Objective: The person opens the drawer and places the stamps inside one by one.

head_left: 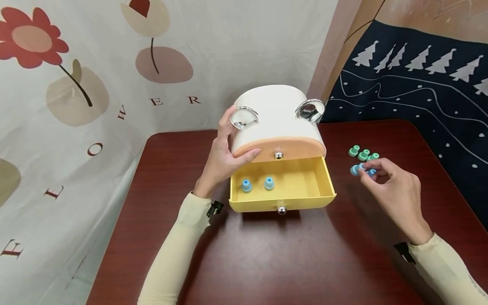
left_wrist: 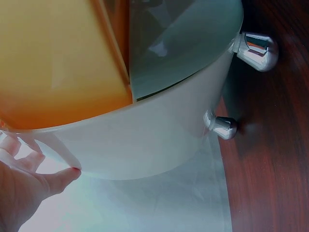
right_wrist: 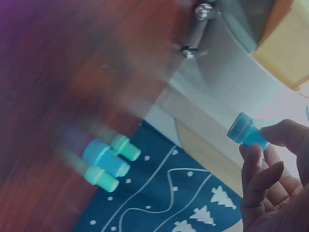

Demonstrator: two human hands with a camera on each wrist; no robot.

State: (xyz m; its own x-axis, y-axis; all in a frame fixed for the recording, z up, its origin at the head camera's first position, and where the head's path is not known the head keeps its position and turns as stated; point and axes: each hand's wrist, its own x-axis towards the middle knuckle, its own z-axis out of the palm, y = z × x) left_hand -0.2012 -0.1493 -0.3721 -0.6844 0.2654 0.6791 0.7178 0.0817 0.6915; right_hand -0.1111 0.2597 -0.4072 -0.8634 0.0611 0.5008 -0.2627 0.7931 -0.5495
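Observation:
My left hand [head_left: 225,154] grips the left side of a white drawer box [head_left: 272,110], its thumb lying across the peach upper drawer [head_left: 263,149]. Below it, the yellow drawer [head_left: 299,180] is pulled out. A blue peg-shaped piece [head_left: 246,186] and a second blue piece [head_left: 269,183] stand inside, apart from each other. Right of the box, my right hand [head_left: 398,192] pinches a blue peg-shaped piece [right_wrist: 247,130] between thumb and fingers. Other blue pieces [head_left: 355,170] lie by those fingertips, which partly hide them. Several green pieces [head_left: 364,155] form a row just behind.
Two silver ear-like rings, a left one [head_left: 244,117] and a right one [head_left: 310,111], stick up from the box. Round silver knobs are on both drawers. A printed cloth [head_left: 213,51] hangs behind the dark red table [head_left: 251,254], with a navy tree-patterned cloth [head_left: 411,93] at right.

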